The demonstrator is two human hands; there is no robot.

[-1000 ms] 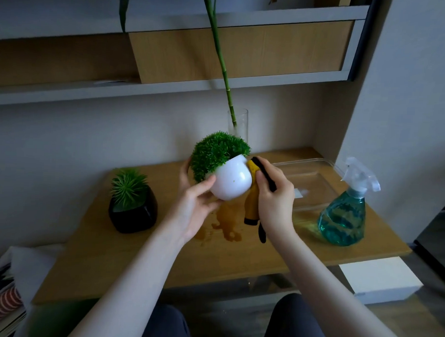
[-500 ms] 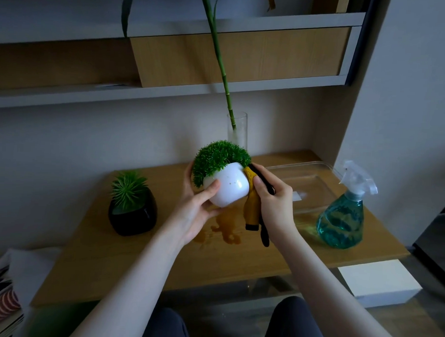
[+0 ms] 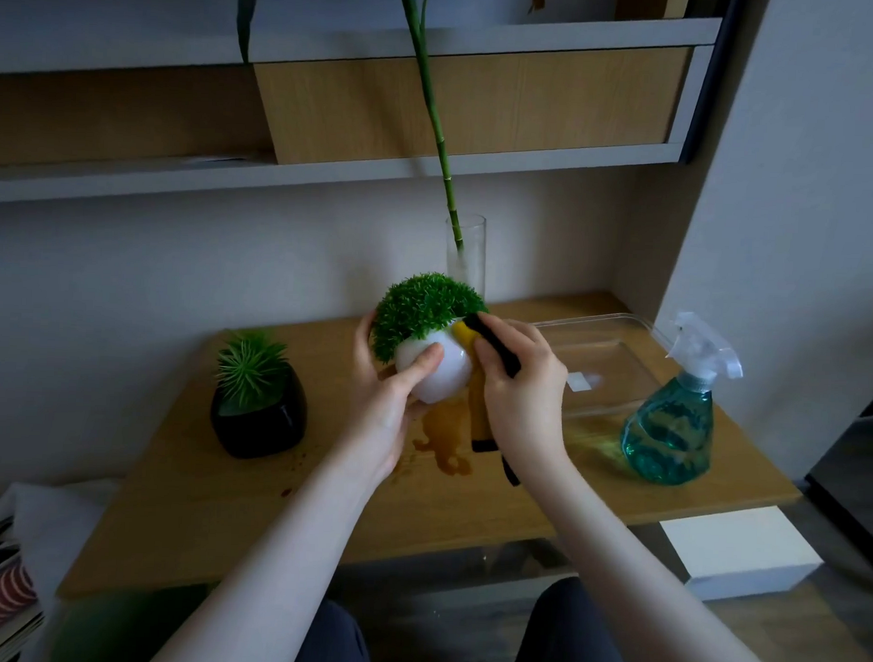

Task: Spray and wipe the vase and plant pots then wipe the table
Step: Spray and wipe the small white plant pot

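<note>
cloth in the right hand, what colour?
Yellow with black edging, clearest in the head view.

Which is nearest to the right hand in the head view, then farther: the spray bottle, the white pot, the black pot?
From the right hand:
1. White pot, beside it, held up.
2. Spray bottle, at the table's right.
3. Black pot, far left.

This looks like a room in a home, a small desk nook tucked into a corner between pale walls. A wooden table (image 3: 468, 510) sits under built-in wood-fronted shelves (image 3: 462, 104), with decorative potted plants and a glass vase (image 3: 465, 252) holding a bamboo stalk on it. A household spray bottle (image 3: 673, 428) and folded fabrics (image 3: 0, 588) stacked at the left add to the lived-in feel.
</note>
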